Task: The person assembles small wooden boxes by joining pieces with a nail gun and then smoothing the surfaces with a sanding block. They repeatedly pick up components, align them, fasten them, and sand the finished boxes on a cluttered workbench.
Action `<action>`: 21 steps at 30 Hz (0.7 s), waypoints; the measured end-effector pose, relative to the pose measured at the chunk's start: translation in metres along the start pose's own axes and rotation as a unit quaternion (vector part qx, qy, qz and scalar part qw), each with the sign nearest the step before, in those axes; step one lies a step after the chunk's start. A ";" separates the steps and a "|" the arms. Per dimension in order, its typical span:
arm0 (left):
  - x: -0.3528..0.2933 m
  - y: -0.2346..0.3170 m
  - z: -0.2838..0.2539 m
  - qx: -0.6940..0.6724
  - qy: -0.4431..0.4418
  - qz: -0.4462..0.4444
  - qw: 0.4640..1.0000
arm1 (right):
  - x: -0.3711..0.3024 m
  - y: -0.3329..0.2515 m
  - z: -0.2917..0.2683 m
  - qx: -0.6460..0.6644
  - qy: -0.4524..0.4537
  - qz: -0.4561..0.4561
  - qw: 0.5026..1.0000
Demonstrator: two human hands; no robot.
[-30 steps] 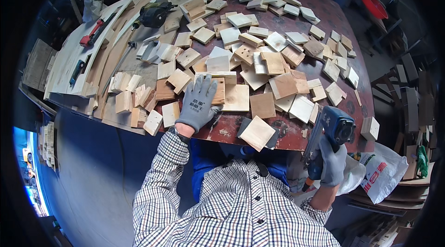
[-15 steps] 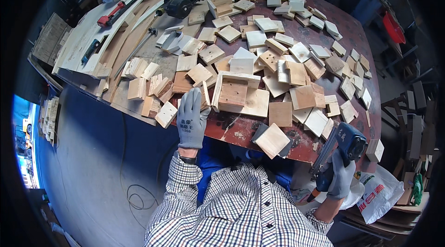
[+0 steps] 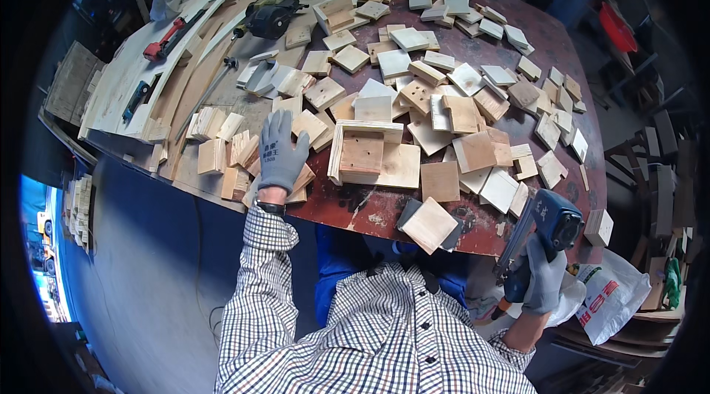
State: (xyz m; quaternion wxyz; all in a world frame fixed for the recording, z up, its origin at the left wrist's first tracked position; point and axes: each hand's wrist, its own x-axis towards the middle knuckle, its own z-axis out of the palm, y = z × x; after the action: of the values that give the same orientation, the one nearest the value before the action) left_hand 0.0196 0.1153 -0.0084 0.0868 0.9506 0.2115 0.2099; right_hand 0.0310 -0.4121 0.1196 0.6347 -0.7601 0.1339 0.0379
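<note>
My left hand [image 3: 281, 151], in a grey work glove, is open with its fingers stretched out over small wooden blocks at the left of the table's near edge. Part of the blocks beneath it is hidden by the palm. My right hand [image 3: 546, 275], also gloved, is closed round the handle of a blue nail gun [image 3: 556, 222] at the near right edge. To the right of my left hand stands a corner-shaped wooden assembly [image 3: 362, 151], with a board inside upright edge pieces. A square wooden block [image 3: 429, 225] lies on a dark pad at the front edge.
Loose wooden blocks [image 3: 466, 79] cover much of the dark red table [image 3: 370, 209]. On boards at the left lie a red tool [image 3: 164, 40], a small blue tool [image 3: 136, 100] and a black-and-green power tool [image 3: 272, 18]. A white plastic bag [image 3: 610, 298] sits at the right.
My left hand has moved left, away from the corner assembly, and its fingers have spread from the small wooden piece beside it. The nail gun stays in my right hand, almost unmoved.
</note>
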 end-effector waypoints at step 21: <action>0.137 -0.023 0.052 -0.460 -0.206 0.016 0.864 | -0.018 -0.011 -0.003 0.037 0.071 -0.011 0.997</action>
State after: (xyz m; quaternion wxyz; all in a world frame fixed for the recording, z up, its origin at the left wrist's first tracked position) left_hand 0.1464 0.1916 -0.0110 0.5526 0.8275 0.0532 0.0841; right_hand 0.0167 -0.4100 0.1350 0.6515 -0.7386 0.1710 -0.0280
